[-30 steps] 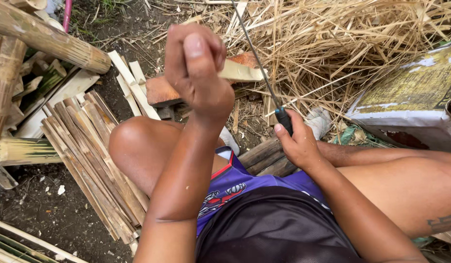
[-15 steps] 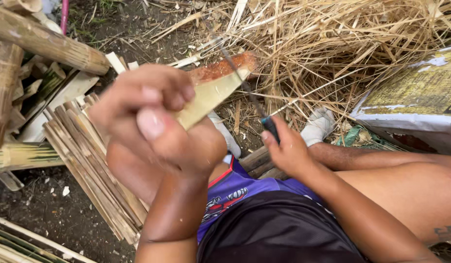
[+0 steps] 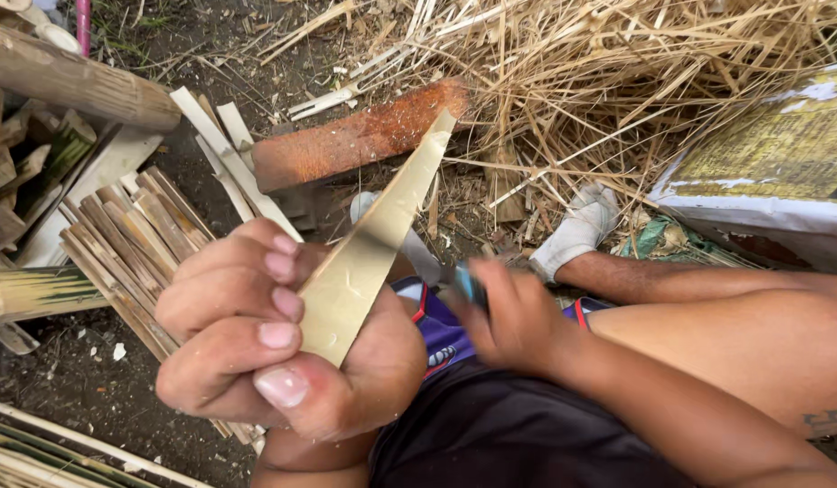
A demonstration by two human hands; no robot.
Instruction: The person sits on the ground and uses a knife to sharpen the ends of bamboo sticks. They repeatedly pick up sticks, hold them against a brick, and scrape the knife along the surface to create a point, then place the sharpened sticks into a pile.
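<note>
Bamboo strip (image 3: 373, 248), pale and tapered, clamped in left hand (image 3: 274, 339), thumb and fingers closed round its lower end; tip points toward 1 o'clock. Right hand (image 3: 518, 316) at 3 o'clock, clenched on a dark-handled tool (image 3: 463, 285); blade blurred, cannot make it out. Risk: an edge run along the strip could slip into the left fingertips (image 3: 278, 334), which sit on its face. Crowded at 9 o'clock by stacked bamboo slats (image 3: 120, 244); rusty bar (image 3: 360, 136) at 12; straw pile (image 3: 617, 81) at 1–2. Little free room.
</note>
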